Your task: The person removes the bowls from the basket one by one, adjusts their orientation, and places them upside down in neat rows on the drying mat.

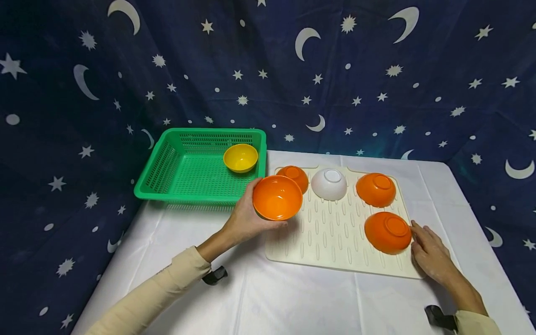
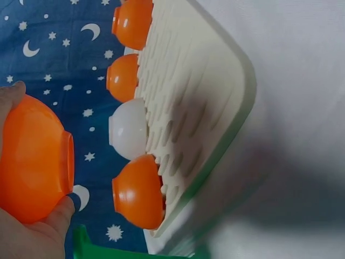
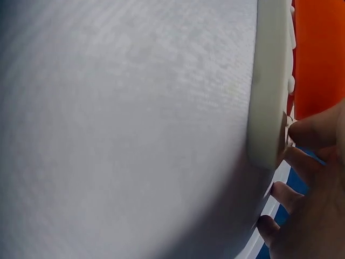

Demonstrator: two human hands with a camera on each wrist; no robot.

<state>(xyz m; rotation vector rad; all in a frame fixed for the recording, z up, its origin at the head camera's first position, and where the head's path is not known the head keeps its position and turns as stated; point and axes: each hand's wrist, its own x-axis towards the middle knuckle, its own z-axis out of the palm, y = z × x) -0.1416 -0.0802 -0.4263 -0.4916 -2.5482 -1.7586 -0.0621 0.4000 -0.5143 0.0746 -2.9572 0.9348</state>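
My left hand (image 1: 247, 215) grips an orange bowl (image 1: 277, 197) by its side, the hollow turned toward the head camera. In the left wrist view that bowl (image 2: 33, 162) shows its outside and foot ring. Beneath and beyond lies a cream ridged drying mat (image 1: 331, 232). Upside down on it sit a white bowl (image 1: 329, 184), an orange bowl (image 1: 293, 176) partly hidden by the held one, and another orange bowl (image 1: 376, 190) at back right. At the mat's right edge, my right hand (image 1: 433, 256) has its fingertips against the front-right upturned orange bowl (image 1: 388, 232).
A green plastic basket (image 1: 161, 190) stands at the back left, with a small yellow bowl (image 1: 240, 158) upright inside. White cloth (image 1: 293, 298) covers the table. A dark blue curtain (image 1: 268, 46) with moons and stars hangs behind and at both sides.
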